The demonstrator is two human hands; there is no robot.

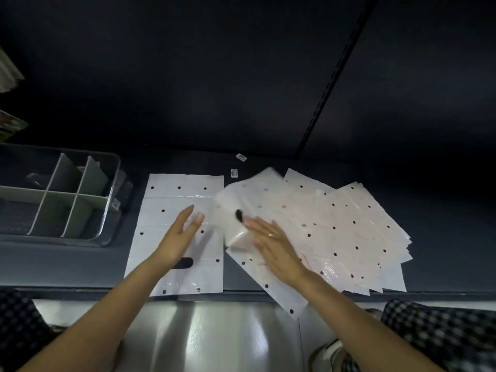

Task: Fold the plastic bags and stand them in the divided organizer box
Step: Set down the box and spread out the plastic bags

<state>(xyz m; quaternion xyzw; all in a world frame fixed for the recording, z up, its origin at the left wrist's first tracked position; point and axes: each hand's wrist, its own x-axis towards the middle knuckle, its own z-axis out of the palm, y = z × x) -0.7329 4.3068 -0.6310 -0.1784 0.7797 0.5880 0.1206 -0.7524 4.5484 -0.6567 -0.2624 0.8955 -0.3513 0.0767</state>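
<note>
Left hand (182,232) flat-fingered on the spread polka-dot bag (174,210), right hand (271,242) blurred beside a lifted bag (236,210) — grip unclear; empty organizer box (53,194) at nine o'clock — risk: slick pile (349,232) sliding off.

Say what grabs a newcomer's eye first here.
The white dotted bag spread flat at centre, with the left hand open over it. Right of it, the fanned pile of bags, right hand at its blurred edge. The divided organizer box sits far left.
</note>
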